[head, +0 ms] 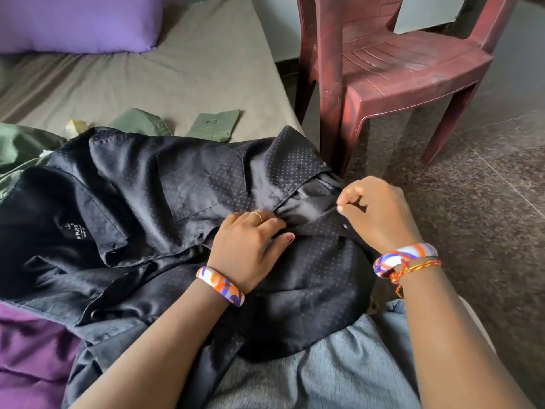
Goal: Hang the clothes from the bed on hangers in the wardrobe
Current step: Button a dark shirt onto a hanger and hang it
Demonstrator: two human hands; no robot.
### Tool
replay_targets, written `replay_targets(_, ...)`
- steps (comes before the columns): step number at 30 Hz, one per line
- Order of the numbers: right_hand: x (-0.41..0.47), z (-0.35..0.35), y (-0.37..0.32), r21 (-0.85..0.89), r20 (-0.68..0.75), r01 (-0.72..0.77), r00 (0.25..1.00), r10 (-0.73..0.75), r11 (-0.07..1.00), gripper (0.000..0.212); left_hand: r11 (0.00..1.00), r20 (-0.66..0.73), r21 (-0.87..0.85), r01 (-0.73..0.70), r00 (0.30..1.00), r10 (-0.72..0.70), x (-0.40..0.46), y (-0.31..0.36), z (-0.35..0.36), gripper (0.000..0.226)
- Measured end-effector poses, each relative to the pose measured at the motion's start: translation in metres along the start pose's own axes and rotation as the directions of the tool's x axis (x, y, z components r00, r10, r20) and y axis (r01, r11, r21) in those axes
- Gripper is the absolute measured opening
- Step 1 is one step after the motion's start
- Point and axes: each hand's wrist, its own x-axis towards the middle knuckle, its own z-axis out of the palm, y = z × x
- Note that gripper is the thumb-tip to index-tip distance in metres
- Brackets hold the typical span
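Both hands are working the black dotted shirt (pixel 165 184) lying on the bed (pixel 182 72): the left hand (pixel 247 246) is pinching its button placket, fingers curled, while the right hand (pixel 377 208) is pinching the opposite edge beside a button

**Shirt lying across bed edge and lap**

The shirt (pixel 147 208) is lying on the bed (pixel 191 72), its near part spilling over the person's lap. A second shirt (pixel 141 122) is lying behind it and to its left, partly under it. The pillow (pixel 79 22) is sitting at the far left of the bed. The chair (pixel 392 69) is standing on the floor (pixel 486 202) just right of the bed. Both hands are resting on the shirt's front edge, the left hand (pixel 247 246) left of the right hand (pixel 380 211).
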Motion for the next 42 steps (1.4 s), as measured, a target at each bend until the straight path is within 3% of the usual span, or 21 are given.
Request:
replay_targets(4,-0.003,-0.001,0.001,0.223,0.352,-0.119,0.936,0.034,0.968,0.008,0.998,-0.16,-0.014,-0.057,0.986,0.054,-0.002,-0.002,0.001,0.022)
replay_targets(8,-0.005,-0.01,0.001,0.466,0.502,-0.13,0.853,-0.141,0.875,0.037,0.967,-0.372,-0.236,-0.1,0.928,0.006,0.007,0.013,-0.015,0.008)
replay_targets(12,-0.004,-0.014,0.002,0.488,0.561,-0.151,0.809,-0.177,0.86,0.034,0.947,-0.475,-0.308,-0.091,0.877,-0.07,0.018,0.02,-0.033,0.013)
replay_targets(16,-0.003,-0.004,0.006,0.264,0.459,-0.02,0.882,-0.107,0.964,0.013,0.962,-0.411,-0.265,-0.064,0.91,-0.053,0.018,0.014,-0.04,0.005)
replay_targets(20,-0.002,0.0,0.011,0.429,0.289,-0.052,0.954,-0.083,0.902,0.015,0.98,-0.382,-0.199,-0.018,0.922,-0.06,0.014,0.006,-0.045,0.013)
replay_targets(23,-0.002,0.0,0.007,0.525,0.361,-0.12,0.928,-0.093,0.843,0.019,0.978,-0.365,-0.206,-0.005,0.928,-0.072,0.015,0.006,-0.046,0.02)
replay_targets(26,-0.006,0.009,-0.002,0.263,0.42,-0.023,0.903,-0.093,0.965,0.026,0.983,-0.351,-0.184,-0.015,0.935,-0.051,0.02,0.012,-0.046,0.02)
replay_targets(28,-0.004,0.007,-0.004,0.1,0.243,0.022,0.969,-0.046,0.995,0.011,0.994,-0.341,-0.108,-0.015,0.94,-0.023,0.024,0.012,-0.048,0.02)
replay_targets(31,0.001,-0.012,0.009,0.021,-0.059,-0.152,0.986,0.153,0.988,0.01,0.998,-0.287,-0.048,-0.051,0.957,0.035,0.028,0.011,-0.049,0.02)
replay_targets(34,0.004,-0.044,0.023,-0.013,-0.365,-0.275,0.896,0.252,0.961,0.012,0.997,-0.29,-0.008,-0.073,0.955,0.067,0.032,0.015,-0.049,0.021)
replay_targets(37,0.017,-0.06,0.027,0.118,-0.633,-0.249,0.727,0.266,0.961,0.024,0.997,-0.333,-0.053,-0.049,0.942,0.029,0.046,0.016,-0.048,0.024)
replay_targets(38,0.028,-0.06,0.029,0.115,-0.648,-0.271,0.708,0.279,0.956,0.028,0.998,-0.309,-0.055,-0.043,0.951,0.024,0.055,0.016,-0.048,0.027)
replay_targets(39,0.041,-0.057,0.035,0.039,-0.603,-0.331,0.745,0.287,0.943,0.031,1.0,-0.217,-0.016,-0.022,0.976,0.018,0.064,0.016,-0.046,0.033)
replay_targets(41,0.058,-0.045,0.04,-0.21,-0.318,-0.477,0.859,0.401,0.854,0.04,0.981,0.102,0.184,0.056,0.992,-0.076,0.079,0.016,-0.042,0.041)
replay_targets(42,0.06,-0.039,0.039,-0.298,-0.177,-0.518,0.855,0.487,0.801,0.049,0.963,0.199,0.254,0.09,0.97,-0.143,0.083,0.012,-0.04,0.042)
